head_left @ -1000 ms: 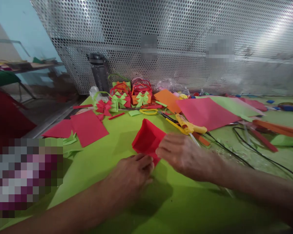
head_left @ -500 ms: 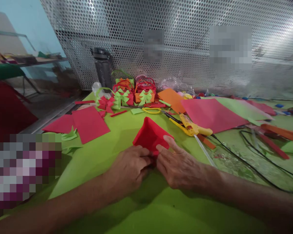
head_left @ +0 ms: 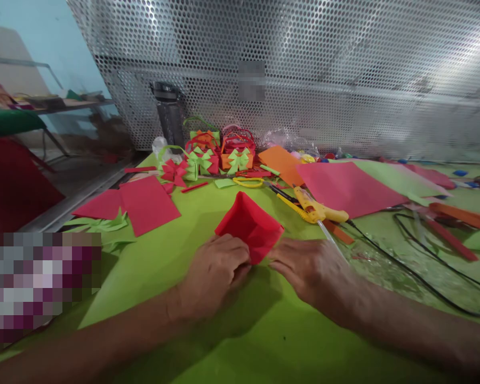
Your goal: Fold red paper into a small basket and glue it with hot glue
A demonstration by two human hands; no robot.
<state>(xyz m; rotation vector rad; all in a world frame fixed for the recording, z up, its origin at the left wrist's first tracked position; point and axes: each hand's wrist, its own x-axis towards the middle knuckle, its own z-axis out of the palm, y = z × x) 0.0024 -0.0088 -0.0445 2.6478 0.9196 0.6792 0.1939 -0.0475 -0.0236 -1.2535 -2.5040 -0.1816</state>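
The fingers of the left hand (head_left: 216, 272) are curled tight on the near left edge of a folded red paper box (head_left: 250, 226), thumb side toward its near corner. Those of the right hand (head_left: 316, 272) are drawn together just beside its near right edge — whether they pinch the paper or merely sit next to it, I cannot tell from this angle.

The box thus lies ahead of and between the two sets of fingers, in the middle of the green tabletop (head_left: 224, 352). It sits cornerwise: one corner points away from the person, the opposite one back between the hands, and its hollow opens toward the person. It looks about as broad as it is long, its far-to-near diagonal running roughly straight ahead.

Beyond the right hand rests a yellow glue gun (head_left: 318, 209), a black cord (head_left: 388, 256) trailing from its handle. Yellow-handled scissors (head_left: 248, 183) lie past the box — with red sheets (head_left: 150, 205) to the left, a large pink sheet (head_left: 348, 186) to the right, and small paper baskets (head_left: 238, 159) at the back near a dark bottle (head_left: 170, 117).
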